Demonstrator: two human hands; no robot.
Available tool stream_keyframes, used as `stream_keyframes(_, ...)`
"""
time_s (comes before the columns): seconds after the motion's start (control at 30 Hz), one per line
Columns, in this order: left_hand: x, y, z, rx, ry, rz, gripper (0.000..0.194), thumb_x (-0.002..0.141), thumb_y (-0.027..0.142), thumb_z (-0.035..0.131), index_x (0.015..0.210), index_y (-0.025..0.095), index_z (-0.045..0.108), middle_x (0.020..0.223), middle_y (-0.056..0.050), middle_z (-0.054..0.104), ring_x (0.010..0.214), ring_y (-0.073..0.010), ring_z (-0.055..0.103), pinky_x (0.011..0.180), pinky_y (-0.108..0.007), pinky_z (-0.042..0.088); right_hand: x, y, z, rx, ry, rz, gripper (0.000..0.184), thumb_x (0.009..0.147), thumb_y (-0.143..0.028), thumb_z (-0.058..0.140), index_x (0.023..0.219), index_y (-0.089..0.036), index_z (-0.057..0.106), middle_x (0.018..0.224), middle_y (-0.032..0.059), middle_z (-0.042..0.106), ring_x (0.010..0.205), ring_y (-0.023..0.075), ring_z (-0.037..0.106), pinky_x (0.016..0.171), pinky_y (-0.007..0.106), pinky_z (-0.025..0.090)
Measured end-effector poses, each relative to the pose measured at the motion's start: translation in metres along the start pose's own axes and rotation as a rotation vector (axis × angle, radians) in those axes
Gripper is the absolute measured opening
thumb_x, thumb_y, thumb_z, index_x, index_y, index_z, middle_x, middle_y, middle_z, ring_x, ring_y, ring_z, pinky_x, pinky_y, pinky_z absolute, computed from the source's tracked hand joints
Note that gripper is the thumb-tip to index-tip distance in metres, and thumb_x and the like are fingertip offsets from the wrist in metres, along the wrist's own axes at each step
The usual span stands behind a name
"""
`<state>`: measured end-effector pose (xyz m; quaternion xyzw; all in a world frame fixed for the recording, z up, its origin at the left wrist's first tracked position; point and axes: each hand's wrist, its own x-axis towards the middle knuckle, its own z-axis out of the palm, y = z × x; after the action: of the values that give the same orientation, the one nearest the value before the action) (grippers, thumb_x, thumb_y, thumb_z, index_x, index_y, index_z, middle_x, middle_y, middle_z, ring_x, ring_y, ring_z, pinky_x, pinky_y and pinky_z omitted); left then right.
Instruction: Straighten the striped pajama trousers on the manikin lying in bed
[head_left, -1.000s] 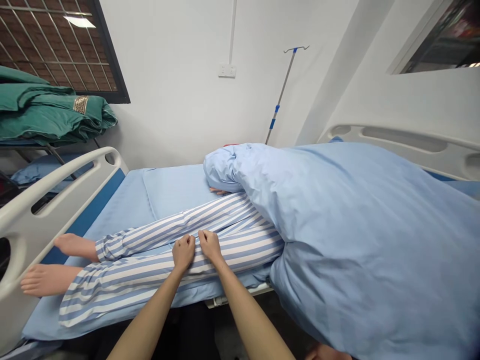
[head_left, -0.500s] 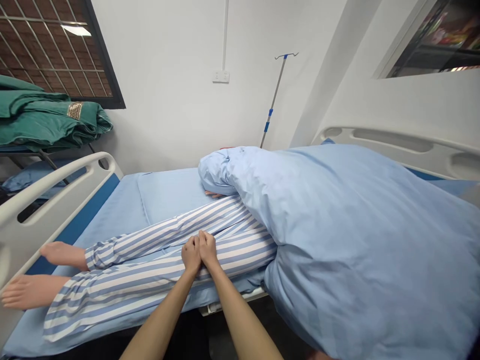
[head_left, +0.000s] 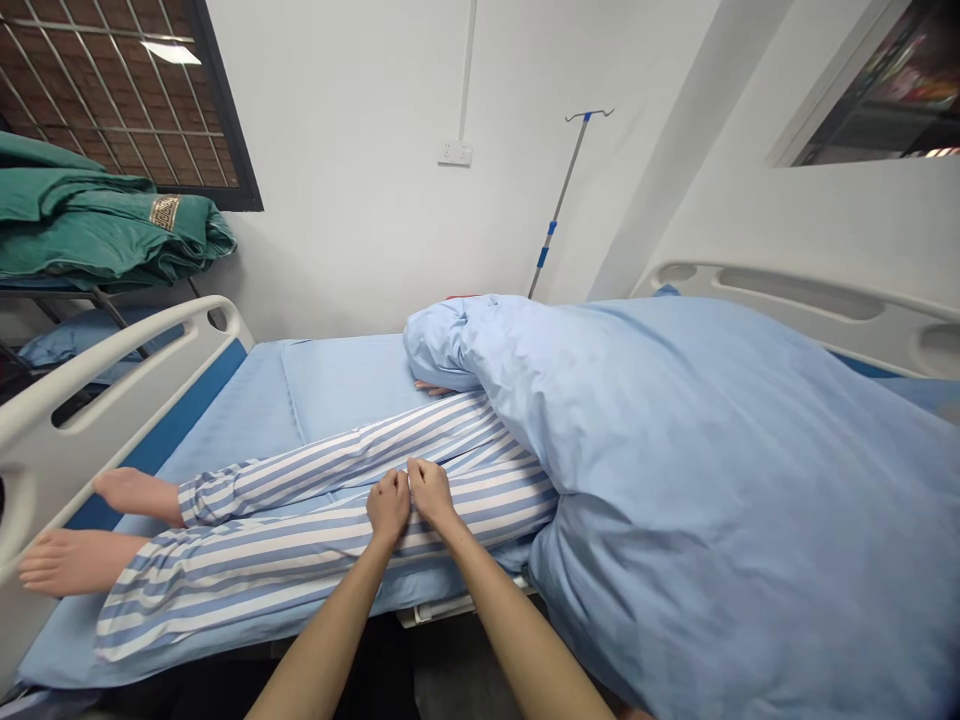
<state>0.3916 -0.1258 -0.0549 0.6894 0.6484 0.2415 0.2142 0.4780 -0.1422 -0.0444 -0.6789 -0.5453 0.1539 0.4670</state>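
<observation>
A figure in blue-and-white striped trousers (head_left: 300, 550) lies on the bed, legs stretched out and bare feet (head_left: 82, 562) toward the left end. My left hand (head_left: 389, 506) is curled into a fist on the nearer leg, around the thigh or knee. Close beside it, my right hand (head_left: 430, 490) is also a fist, resting on the same leg. No object shows in either hand, and the trouser cloth is not visibly pulled up. A pale blue quilt (head_left: 675, 450), folded back, hides the upper body; a few fingertips (head_left: 431, 387) peek out under its edge.
White bed boards stand at the left end (head_left: 127, 370) and the right end (head_left: 810, 290). Behind the bed are a drip stand (head_left: 559, 205) and a wall socket (head_left: 454, 153). A green folded cover (head_left: 112, 235) lies at the left. The quilt hangs over the near side.
My two fists have come slightly apart, the right one moving a little to the right. The whole view has shifted slightly. The legs and quilt lie as before.
</observation>
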Motion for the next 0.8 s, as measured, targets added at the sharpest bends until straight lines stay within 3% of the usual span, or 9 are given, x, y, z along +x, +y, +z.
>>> stream_keyframes(0.13,0.000,0.000,0.002,0.005,0.020,0.015,0.033,0.087,0.032,0.034,0.069,0.021,0.059,0.076,-0.005,0.067,0.072,-0.0161,0.056,0.060,-0.026,0.024,-0.004,0.009,-0.013,-0.069,0.018,-0.032,0.046,0.091,-0.038,0.029,0.052,-0.020,0.047,0.051,-0.0003,0.051,0.050,0.0115,0.039,0.053,0.026,0.022)
stream_keyframes(0.33,-0.002,0.000,-0.001,-0.063,0.012,0.041,0.032,0.084,0.032,0.036,0.062,0.020,0.055,0.070,-0.005,0.064,0.069,-0.0153,0.052,0.059,-0.026,0.025,-0.011,0.012,-0.008,-0.138,0.053,-0.046,0.042,0.090,-0.034,0.032,0.055,-0.019,0.051,0.055,0.0018,0.056,0.053,0.0119,0.044,0.055,0.027,0.021)
stream_keyframes(0.57,0.022,0.040,0.001,-0.301,0.017,0.045,0.031,0.080,0.029,0.035,0.052,0.019,0.043,0.052,0.002,0.048,0.055,-0.0105,0.041,0.055,-0.024,0.027,-0.008,0.015,-0.012,-0.005,0.103,-0.022,0.045,0.091,-0.035,0.028,0.053,-0.019,0.046,0.051,0.0002,0.052,0.051,0.0120,0.042,0.053,0.025,0.024)
stream_keyframes(0.67,0.015,0.045,0.012,-0.328,0.006,0.058,0.032,0.082,0.030,0.033,0.053,0.019,0.043,0.052,0.002,0.048,0.054,-0.0101,0.040,0.054,-0.024,0.027,-0.007,0.017,-0.012,0.083,0.138,0.015,0.043,0.090,-0.035,0.029,0.054,-0.020,0.046,0.053,0.0005,0.053,0.053,0.0127,0.045,0.052,0.023,0.028)
stream_keyframes(0.8,-0.003,0.033,0.023,-0.272,0.014,0.097,0.033,0.084,0.032,0.036,0.055,0.019,0.043,0.053,0.001,0.050,0.053,-0.0098,0.038,0.056,-0.024,0.026,-0.009,0.018,-0.011,0.119,0.154,0.054,0.038,0.088,-0.034,0.033,0.055,-0.020,0.046,0.053,-0.0005,0.052,0.052,0.0122,0.044,0.051,0.023,0.029)
